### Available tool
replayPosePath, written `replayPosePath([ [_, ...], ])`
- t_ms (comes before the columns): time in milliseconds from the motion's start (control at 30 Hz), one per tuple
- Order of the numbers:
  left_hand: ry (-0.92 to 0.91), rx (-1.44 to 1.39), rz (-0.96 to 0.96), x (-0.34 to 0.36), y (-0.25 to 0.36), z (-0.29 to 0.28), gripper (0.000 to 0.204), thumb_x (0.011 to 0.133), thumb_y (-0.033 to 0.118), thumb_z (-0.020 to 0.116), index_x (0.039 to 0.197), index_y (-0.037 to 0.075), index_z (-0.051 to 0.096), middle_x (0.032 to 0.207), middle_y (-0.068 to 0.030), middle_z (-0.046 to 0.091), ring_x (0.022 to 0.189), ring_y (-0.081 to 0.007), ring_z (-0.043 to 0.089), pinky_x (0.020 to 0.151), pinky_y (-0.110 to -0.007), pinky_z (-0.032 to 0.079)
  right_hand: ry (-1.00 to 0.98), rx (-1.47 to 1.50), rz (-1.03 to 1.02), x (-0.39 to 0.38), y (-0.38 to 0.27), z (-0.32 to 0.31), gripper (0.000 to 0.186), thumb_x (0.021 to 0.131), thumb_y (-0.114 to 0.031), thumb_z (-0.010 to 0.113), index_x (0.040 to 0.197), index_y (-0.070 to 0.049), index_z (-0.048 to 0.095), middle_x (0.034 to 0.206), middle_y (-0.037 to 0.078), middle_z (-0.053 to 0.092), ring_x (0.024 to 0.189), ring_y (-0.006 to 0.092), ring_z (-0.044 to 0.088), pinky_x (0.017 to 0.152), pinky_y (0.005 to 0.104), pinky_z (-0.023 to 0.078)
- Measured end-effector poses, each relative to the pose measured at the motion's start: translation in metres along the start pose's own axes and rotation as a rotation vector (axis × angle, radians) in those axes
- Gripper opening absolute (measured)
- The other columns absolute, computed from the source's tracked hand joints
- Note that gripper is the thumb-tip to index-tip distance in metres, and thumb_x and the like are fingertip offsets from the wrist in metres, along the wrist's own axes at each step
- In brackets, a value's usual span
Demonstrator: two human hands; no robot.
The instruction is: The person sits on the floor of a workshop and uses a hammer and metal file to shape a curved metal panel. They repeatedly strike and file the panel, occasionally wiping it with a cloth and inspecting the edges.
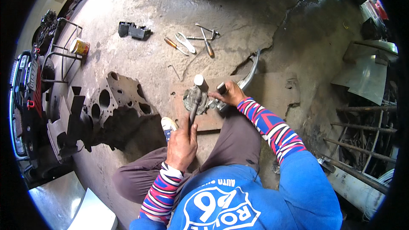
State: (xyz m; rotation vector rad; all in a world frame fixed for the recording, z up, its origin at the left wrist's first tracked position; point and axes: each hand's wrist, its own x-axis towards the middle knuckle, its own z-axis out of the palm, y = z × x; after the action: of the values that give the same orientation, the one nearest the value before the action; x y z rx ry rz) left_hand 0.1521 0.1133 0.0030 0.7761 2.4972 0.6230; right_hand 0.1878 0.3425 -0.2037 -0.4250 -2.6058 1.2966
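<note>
My left hand is closed around the dark handle of a hammer. The hammer's pale, shiny head is over a rough, round grey metal piece on a brown board. Just to the right, my right hand is closed on a long, curved silver metal part, whose far end reaches beyond the board. A short dark piece sticks up by my right fingers; I cannot tell whether it belongs to that part.
Beyond the board lie pliers, screwdrivers and a black plastic part. An engine block stands close on my left, near a vehicle front. Metal racks stand at right.
</note>
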Motion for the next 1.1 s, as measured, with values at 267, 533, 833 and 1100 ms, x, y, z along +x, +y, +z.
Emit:
replayPosePath([
  [267,0.318,-0.224,0.360,-0.007,-0.001,0.010,0.047,0.098,0.009,0.060,0.141,0.002,0.044,0.083,-0.0293,0.065,0.070,-0.0439,0.068,0.060,-0.049,0.052,-0.059,0.132,0.023,0.000,0.005,0.001,0.042,0.083,-0.036,0.083,0.069,-0.002,0.062,0.059,0.016,0.056,0.050,0.0293,0.051,0.054,0.0410,0.046],
  [533,-0.047,-0.623,-0.282,-0.016,-0.069,0.062,0.035,0.105,0.030,0.052,0.125,0.001,0.055,0.068,-0.0067,0.054,0.055,-0.0155,0.055,0.052,-0.037,0.047,0.211,-0.012,-0.329,-0.034,0.001,-0.018,0.032,0.075,-0.029,0.088,0.078,-0.004,0.069,0.076,0.014,0.063,0.073,0.0313,0.060,0.070,0.0399,0.049],
  [833,-0.243,-0.802,-0.716,0.008,-0.095,0.130,0.044,0.104,0.023,0.047,0.144,0.009,0.039,0.073,-0.0037,0.052,0.051,-0.0146,0.050,0.042,-0.033,0.043,0.110,0.847,0.627,-0.151,-0.052,-0.064,0.069,0.090,-0.044,0.073,0.133,0.006,0.053,0.117,0.013,0.062,0.107,0.0256,0.064,0.094,0.0388,0.053],
  [1100,-0.137,-0.769,-0.453,0.021,-0.091,0.155,0.046,0.103,0.018,0.046,0.146,0.005,0.041,0.074,-0.0065,0.058,0.054,-0.0163,0.056,0.047,-0.034,0.049,-0.139,0.999,1.221,-0.165,-0.049,-0.065,0.048,0.104,-0.028,0.054,0.137,0.006,0.049,0.120,0.023,0.065,0.088,0.0329,0.073,0.080,0.0409,0.063],
])
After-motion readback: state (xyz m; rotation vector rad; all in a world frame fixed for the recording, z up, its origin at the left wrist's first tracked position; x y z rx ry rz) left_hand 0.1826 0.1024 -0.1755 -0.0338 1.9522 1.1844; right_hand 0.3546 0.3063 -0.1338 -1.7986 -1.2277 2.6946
